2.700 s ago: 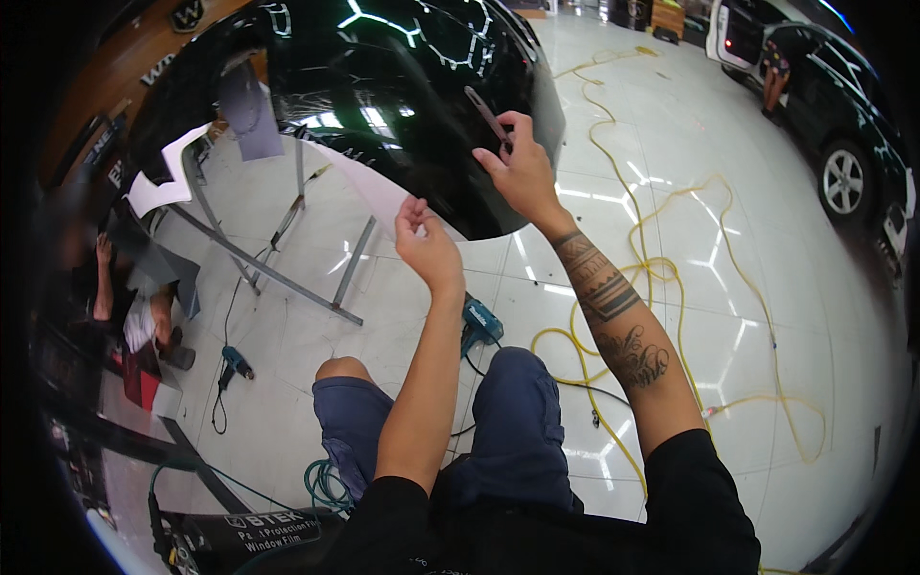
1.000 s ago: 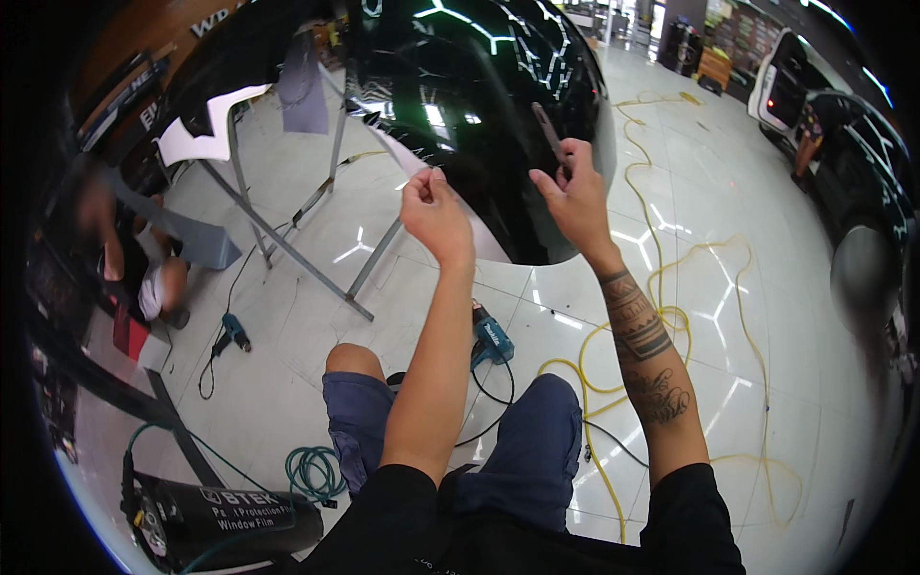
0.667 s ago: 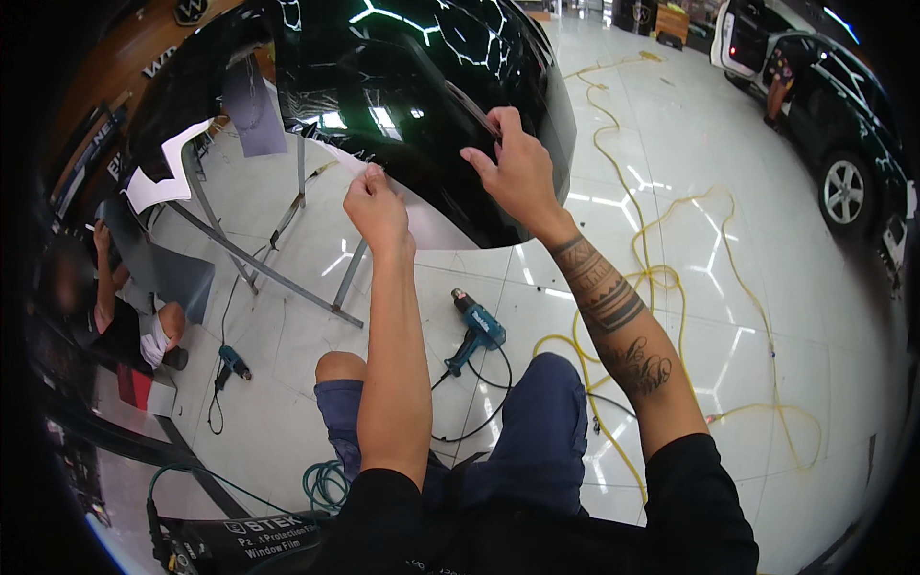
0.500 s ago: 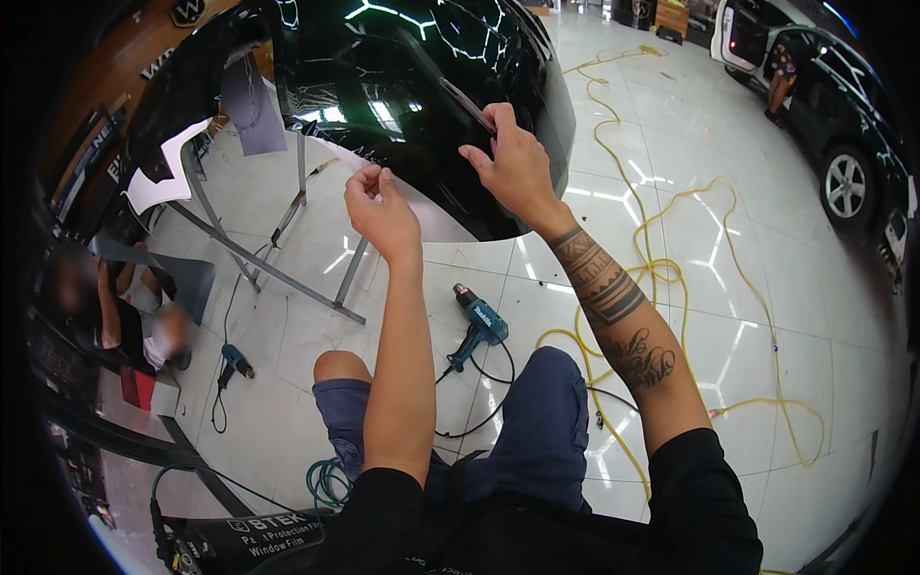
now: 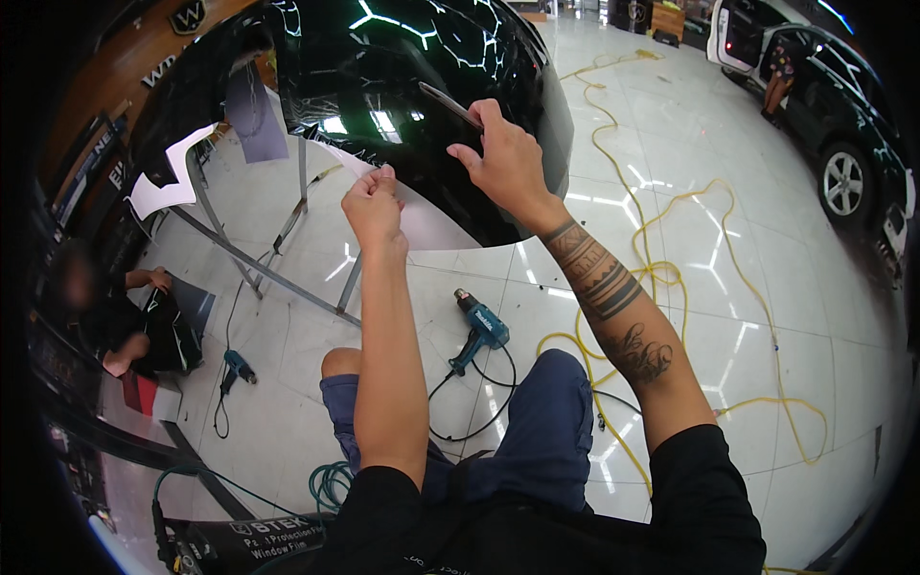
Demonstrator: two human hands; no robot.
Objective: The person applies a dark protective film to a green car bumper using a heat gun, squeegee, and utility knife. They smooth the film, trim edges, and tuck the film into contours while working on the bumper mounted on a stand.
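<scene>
A glossy black car panel (image 5: 364, 96) is propped on a grey metal stand (image 5: 244, 251), with pale film (image 5: 436, 222) hanging along its lower edge. My left hand (image 5: 374, 206) is closed, thumb and fingers pinching the film's edge. Above the panel, my right hand (image 5: 510, 158) grips a slim grey tool shaped like a snap-off knife (image 5: 447, 102), its tip pointing up and left. The right thumb stands apart from the tool. Whether the tip touches the panel I cannot tell.
A teal heat gun (image 5: 482, 326) lies on the tiled floor between my knees, another heat gun (image 5: 237, 367) farther left. Yellow cable (image 5: 661, 273) loops across the floor at right. A co-worker (image 5: 105, 307) sits at far left. A car (image 5: 834, 134) stands at far right.
My right hand has shifted slightly left with the tool. My left hand stays at the film's edge, its fingers drawn tighter. The co-worker has moved and now handles a dark glossy piece.
</scene>
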